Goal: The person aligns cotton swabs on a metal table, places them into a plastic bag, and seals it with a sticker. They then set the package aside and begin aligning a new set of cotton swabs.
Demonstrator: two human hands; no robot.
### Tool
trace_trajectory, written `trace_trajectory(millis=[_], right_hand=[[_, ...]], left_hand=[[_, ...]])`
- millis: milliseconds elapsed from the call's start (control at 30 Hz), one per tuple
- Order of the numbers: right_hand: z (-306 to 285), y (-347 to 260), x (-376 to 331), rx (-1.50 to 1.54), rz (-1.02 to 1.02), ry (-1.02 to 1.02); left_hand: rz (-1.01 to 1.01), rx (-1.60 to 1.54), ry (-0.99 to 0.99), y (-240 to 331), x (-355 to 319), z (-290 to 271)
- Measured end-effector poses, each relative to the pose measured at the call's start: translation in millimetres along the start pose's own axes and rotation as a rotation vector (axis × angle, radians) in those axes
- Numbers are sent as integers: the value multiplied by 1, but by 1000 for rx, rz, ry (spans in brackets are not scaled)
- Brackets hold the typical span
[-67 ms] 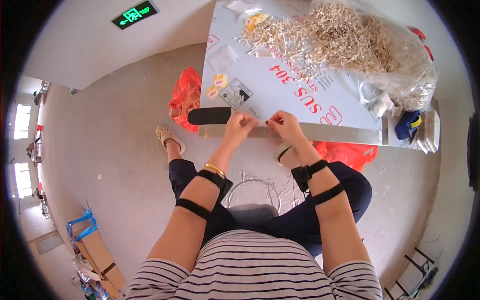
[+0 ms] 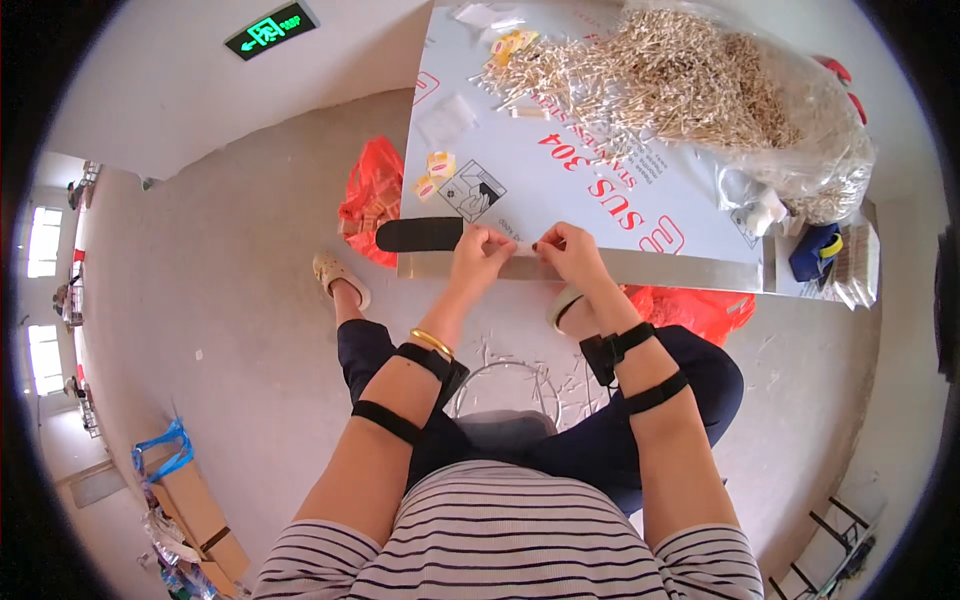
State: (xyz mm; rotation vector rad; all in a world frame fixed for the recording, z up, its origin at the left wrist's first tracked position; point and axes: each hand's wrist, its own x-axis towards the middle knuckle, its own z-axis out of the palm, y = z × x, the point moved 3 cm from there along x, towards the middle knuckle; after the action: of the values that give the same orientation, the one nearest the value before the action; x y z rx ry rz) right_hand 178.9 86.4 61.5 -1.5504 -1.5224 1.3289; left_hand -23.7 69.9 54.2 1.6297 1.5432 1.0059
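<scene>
Both of my hands are at the near edge of the table [image 2: 540, 200], fingertips close together. My left hand [image 2: 480, 255] is closed in a pinch, beside a black strip with a rounded end [image 2: 420, 234]. My right hand [image 2: 573, 256] pinches too, thumb against forefinger. Between the two pinches shows a small whitish piece [image 2: 525, 249], too small to tell its kind. Farther back lies a big heap of cotton swabs [image 2: 680, 80], partly inside a clear plastic bag [image 2: 835, 150].
Yellow-and-white labels [image 2: 434, 172] and a clear little bag [image 2: 447, 120] lie at the table's left. Red plastic bags [image 2: 372, 185] hang at the left edge and beneath the front. At right sits a blue-and-yellow tape dispenser [image 2: 818, 252]. Loose swabs litter the floor under my stool.
</scene>
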Motion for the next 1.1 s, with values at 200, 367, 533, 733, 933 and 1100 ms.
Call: trace_trajectory(millis=[200,367,533,733,933,1100], right_hand=[[-7,0,7,-48,-2,24],[-6,6,10,22,16,-1],[-1,9,9,49,-39,-20],[-1,19,8,46,-9,-9],[3,9,5,73,9,-36],[0,9,6,31,9,-11]], left_hand=[[-301,-127,-139,1,11,8],[-136,-252,-209,7,16,15],[-472,-347,-409,-9,15,19],[-566,-428,-475,-1,6,21],[-314,-501,-434,-3,1,19],[-361,-510,-421,-7,2,23]])
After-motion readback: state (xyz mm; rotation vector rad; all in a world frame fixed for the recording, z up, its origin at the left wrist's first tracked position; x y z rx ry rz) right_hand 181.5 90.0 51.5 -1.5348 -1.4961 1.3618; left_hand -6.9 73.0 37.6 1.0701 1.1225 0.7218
